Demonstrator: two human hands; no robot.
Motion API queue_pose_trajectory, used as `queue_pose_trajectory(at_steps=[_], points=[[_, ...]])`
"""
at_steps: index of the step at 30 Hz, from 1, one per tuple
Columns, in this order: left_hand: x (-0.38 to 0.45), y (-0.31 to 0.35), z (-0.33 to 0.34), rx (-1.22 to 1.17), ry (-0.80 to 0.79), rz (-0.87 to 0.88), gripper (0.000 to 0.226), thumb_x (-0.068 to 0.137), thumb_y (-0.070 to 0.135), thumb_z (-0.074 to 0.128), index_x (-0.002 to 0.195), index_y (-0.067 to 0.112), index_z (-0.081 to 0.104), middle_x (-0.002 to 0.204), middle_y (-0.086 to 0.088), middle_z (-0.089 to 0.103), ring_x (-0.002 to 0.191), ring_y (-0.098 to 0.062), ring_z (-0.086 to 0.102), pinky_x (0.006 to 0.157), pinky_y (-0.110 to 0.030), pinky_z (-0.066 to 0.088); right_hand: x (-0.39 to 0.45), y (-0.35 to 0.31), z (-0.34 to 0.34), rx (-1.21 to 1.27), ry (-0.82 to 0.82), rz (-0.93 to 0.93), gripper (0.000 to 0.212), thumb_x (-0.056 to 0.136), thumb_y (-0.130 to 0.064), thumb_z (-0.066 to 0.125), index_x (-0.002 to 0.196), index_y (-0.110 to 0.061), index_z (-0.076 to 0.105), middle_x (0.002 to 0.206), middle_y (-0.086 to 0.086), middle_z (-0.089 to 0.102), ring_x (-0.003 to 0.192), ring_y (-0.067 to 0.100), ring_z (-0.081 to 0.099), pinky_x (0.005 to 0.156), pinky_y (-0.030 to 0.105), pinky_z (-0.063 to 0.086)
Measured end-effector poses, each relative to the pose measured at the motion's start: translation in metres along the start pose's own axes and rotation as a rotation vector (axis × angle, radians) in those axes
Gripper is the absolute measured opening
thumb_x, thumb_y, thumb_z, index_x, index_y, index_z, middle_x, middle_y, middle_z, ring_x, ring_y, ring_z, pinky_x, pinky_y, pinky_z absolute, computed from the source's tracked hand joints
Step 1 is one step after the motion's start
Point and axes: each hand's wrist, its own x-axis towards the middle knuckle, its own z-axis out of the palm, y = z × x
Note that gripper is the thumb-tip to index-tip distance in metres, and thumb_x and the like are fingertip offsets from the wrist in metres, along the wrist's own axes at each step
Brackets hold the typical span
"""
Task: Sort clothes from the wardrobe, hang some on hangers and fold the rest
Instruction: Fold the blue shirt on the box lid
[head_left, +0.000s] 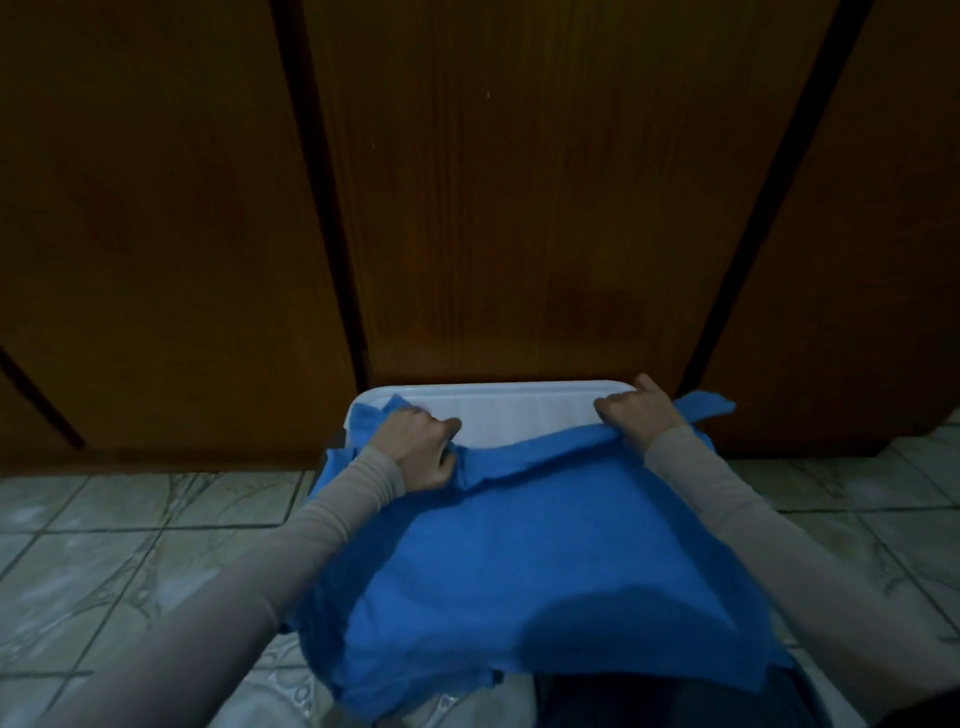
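Head cam: blue shirt (530, 561) spread on white box lid (519, 410), by wardrobe doors (519, 208). L hand (421, 452) + R hand (639, 410) both pinch top edge. Fold step underway. Next prob: bring edge over, press flat.

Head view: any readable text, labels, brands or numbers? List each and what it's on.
None readable.
Blue garment: no print or tag showing.
White plastic surface under it: plain ribbed, no marking.
Wooden wardrobe doors: bare wood grain only.
Floor tiles: marbled pattern, no text.
Both hands grip the garment: left hand, right hand.
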Motion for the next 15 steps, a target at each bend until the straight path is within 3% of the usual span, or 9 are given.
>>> queue_pose_trajectory(at_steps=[1,3,6,9,11,15], points=[[-0.002,0.004,-0.002,-0.072,-0.065,-0.025,0.026,0.076,0.033,0.034,0.083,0.012,0.049,0.059,-0.004,0.053,0.063,-0.026,0.055,0.070,-0.032,0.048,-0.006,0.000,0.000,0.015,-0.019,-0.014,0.028,0.092,0.002,0.038,0.113,-0.013,0.049,0.112,0.004,0.061,0.105,0.024,0.057,0.096,0.032,0.030],[-0.006,0.011,-0.007,-0.249,-0.145,-0.041,0.022,0.084,0.032,0.040,0.092,0.012,0.047,0.061,0.000,0.043,0.071,-0.025,0.050,0.062,-0.029,0.037,-0.017,-0.003,0.001,0.077,-0.087,-0.024,0.029,0.096,0.000,0.033,0.118,-0.010,0.047,0.119,0.007,0.057,0.111,0.026,0.054,0.093,0.034,0.036],[-0.008,0.022,-0.004,-0.434,-0.364,-0.074,0.023,0.088,0.031,0.052,0.102,0.012,0.055,0.081,-0.004,0.051,0.083,-0.026,0.052,0.072,-0.030,0.040,-0.028,-0.009,0.010,0.241,-0.203,-0.031,0.017,0.096,-0.003,0.032,0.101,-0.016,0.040,0.107,0.011,0.050,0.105,0.026,0.053,0.081,0.037,0.040],[-0.008,0.029,-0.005,-0.651,-0.568,-0.220,0.040,0.096,0.043,0.038,0.108,0.012,0.061,0.112,-0.009,0.058,0.102,-0.026,0.053,0.088,-0.031,0.037,-0.035,-0.013,0.023,0.324,-0.251,-0.029,0.015,0.094,-0.004,0.036,0.093,-0.018,0.033,0.095,0.003,0.037,0.086,0.016,0.041,0.072,0.031,0.034],[-0.005,0.029,-0.009,-0.553,-0.544,-0.325,0.048,0.100,0.042,0.028,0.118,0.009,0.057,0.127,-0.011,0.053,0.113,-0.027,0.051,0.093,-0.031,0.037,-0.040,-0.017,0.027,0.351,-0.266,-0.035,0.015,0.094,-0.004,0.036,0.092,-0.018,0.034,0.095,0.001,0.035,0.085,0.015,0.037,0.071,0.029,0.031],[-0.003,0.036,0.001,-0.243,-0.415,-0.472,0.045,0.098,0.031,0.038,0.138,0.009,0.033,0.139,-0.013,0.041,0.127,-0.029,0.040,0.097,-0.036,0.037,-0.046,-0.022,0.033,0.357,-0.220,0.002,0.020,0.091,0.001,0.038,0.094,-0.019,0.040,0.099,0.002,0.039,0.092,0.018,0.047,0.073,0.034,0.037]])
